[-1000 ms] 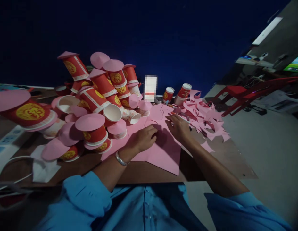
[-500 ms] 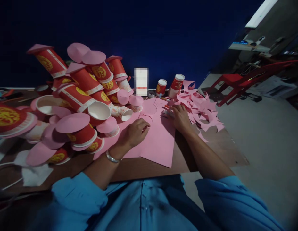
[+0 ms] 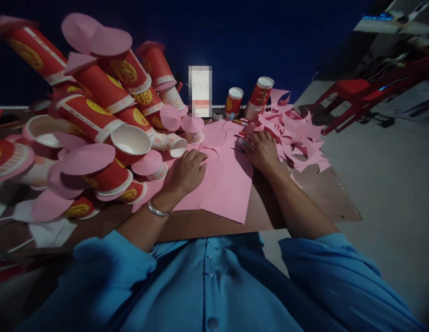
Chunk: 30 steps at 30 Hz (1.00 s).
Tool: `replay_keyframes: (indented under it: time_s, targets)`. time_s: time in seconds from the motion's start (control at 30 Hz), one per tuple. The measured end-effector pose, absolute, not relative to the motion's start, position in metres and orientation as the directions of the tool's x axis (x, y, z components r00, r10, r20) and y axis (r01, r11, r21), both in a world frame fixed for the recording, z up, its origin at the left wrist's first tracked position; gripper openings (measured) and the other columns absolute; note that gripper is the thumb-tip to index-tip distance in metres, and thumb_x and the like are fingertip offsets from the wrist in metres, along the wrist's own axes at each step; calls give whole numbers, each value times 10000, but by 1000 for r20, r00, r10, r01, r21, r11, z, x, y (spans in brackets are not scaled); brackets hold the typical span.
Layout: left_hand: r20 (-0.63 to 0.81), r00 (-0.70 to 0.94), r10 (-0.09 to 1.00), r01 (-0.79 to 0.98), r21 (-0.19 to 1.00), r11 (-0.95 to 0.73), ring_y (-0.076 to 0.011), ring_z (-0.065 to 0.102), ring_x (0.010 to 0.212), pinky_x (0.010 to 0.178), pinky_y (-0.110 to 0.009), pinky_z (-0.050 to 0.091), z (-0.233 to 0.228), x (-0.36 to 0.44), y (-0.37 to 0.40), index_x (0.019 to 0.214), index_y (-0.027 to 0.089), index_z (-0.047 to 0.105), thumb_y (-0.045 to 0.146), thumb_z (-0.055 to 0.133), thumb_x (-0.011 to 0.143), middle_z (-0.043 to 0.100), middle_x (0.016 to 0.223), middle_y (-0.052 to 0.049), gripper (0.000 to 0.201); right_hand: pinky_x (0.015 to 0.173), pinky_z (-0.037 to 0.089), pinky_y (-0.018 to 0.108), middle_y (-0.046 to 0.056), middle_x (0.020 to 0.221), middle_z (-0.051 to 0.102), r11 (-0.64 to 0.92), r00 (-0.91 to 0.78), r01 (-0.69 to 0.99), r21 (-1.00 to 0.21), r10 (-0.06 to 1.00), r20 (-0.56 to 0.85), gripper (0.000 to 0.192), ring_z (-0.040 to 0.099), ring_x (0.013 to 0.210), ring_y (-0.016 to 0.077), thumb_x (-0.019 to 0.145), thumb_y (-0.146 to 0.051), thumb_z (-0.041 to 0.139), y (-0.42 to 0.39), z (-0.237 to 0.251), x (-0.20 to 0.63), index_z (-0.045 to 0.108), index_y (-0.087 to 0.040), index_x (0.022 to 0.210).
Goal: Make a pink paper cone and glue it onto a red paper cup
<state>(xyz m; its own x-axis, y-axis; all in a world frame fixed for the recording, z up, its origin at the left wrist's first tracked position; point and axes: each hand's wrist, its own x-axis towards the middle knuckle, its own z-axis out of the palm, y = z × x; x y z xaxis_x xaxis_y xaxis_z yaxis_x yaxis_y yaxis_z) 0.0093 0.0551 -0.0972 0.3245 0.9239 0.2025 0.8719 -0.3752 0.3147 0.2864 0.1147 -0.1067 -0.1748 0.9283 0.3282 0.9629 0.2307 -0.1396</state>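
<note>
My left hand (image 3: 189, 172) rests on the pink paper sheets (image 3: 228, 198), fingers bent and thumb apart, with nothing visible in it. A curved cut or edge shows in the paper just beyond its fingertips. Over the sheets' right edge lies my right hand (image 3: 265, 152), its fingers spread and pointing down to the table. Beside its thumb is a thin greyish item (image 3: 240, 145), partly hidden, whose kind I cannot make out. A small orange-red stick-like thing (image 3: 242, 134) lies by the index finger. Pink paper scraps (image 3: 297, 138) pile up right of this hand.
Red paper cups (image 3: 112, 182) with pink paper cones and discs are stacked high on the left. At the back stand a phone-like screen (image 3: 200, 90), a tape roll (image 3: 217, 114), a short red cup (image 3: 233, 102) and a taller cup stack (image 3: 259, 99). A red chair (image 3: 349, 92) stands right.
The camera view has tilted down and shifted slightly. My left hand's fingers have loosened and lie flatter on the paper. My right hand has flattened and spread at the same spot.
</note>
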Motion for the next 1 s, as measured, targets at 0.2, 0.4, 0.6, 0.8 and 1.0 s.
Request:
replay_keyframes:
  time_s: [0.2,0.4,0.6,0.8,1.0]
  targets:
    - [95,347,933,883,303,-359,-321,597,1154,1039,-466,485,-87,14,48,1170,173,671,441,778,911,703,1232,-125,388,1084,443,452,203,1343,674,276,-215,945,-177,928,303,389,567,1238,324,1081,-327,566,117,-107,288,638,-96,1386]
    - [18,366,931,873,341,-350,-289,599,1111,928,-422,487,-81,16,44,1008,215,649,372,786,912,705,1160,-72,230,1055,500,441,194,1318,691,257,-181,943,-210,929,323,376,608,1233,324,1064,-302,586,119,-113,290,639,-140,1399]
    - [46,386,921,883,270,-384,-310,619,1121,907,-430,497,-83,21,38,1163,192,638,450,788,918,701,1197,-105,386,1041,557,488,200,1360,687,217,-155,960,-179,939,308,422,639,1257,355,1039,-313,610,119,-109,289,629,-154,1430]
    - [-40,394,918,888,275,-369,-303,641,1104,923,-442,501,-79,25,36,1057,221,658,408,794,923,709,1153,-84,268,1020,563,484,198,1409,664,201,-131,963,-178,930,343,432,614,1281,356,1012,-259,599,122,-112,298,630,-172,1433]
    - [-24,408,913,883,263,-388,-305,632,1139,925,-438,515,-76,25,35,1183,217,646,377,764,945,701,1217,-95,310,1076,495,509,181,1411,657,205,-146,970,-131,922,360,463,564,1298,356,963,-142,552,124,-113,302,659,-176,1412]
